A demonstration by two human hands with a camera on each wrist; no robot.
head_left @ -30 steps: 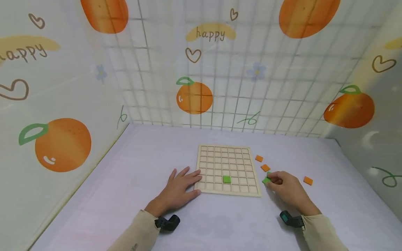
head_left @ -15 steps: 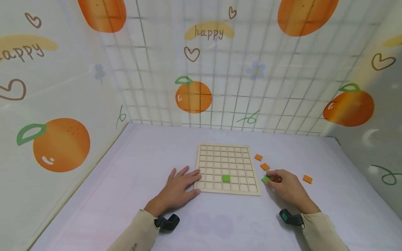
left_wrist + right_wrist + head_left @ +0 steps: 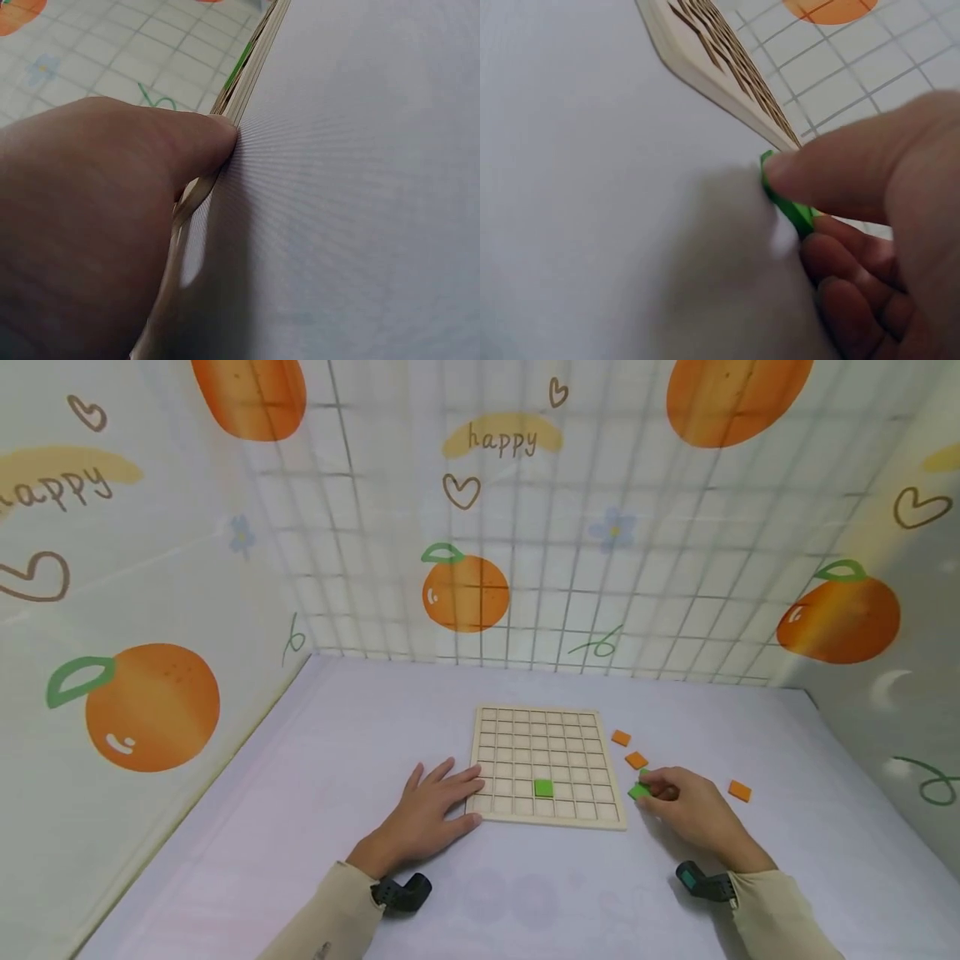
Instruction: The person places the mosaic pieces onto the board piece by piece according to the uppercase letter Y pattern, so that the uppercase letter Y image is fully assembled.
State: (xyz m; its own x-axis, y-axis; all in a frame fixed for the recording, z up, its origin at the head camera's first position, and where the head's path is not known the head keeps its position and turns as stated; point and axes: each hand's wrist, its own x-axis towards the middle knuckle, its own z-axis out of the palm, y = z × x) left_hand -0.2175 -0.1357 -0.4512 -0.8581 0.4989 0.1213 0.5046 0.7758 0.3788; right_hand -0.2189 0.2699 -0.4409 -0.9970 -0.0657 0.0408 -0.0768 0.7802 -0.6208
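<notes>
A pale wooden grid board (image 3: 512, 819) lies flat on the table, with one green square tile (image 3: 543, 788) in a cell near its front. My left hand (image 3: 431, 810) rests at the board's left edge, fingers spread; in the left wrist view the thumb (image 3: 202, 142) touches the board's side. Just right of the board, my right hand (image 3: 693, 806) pinches a green tile (image 3: 639, 792) between thumb and fingers, low over the table. A second bit of green (image 3: 644, 772) shows behind the fingertips; whether it is a separate tile is unclear.
Two orange tiles (image 3: 621, 738) lie beyond the right hand, close to the board's right edge. Another orange tile (image 3: 739, 791) lies farther right. White printed curtains (image 3: 465, 635) enclose the table at the back and both sides.
The view shifts slightly with the head. Both hands keep their places, and the tiles and board have not visibly moved.
</notes>
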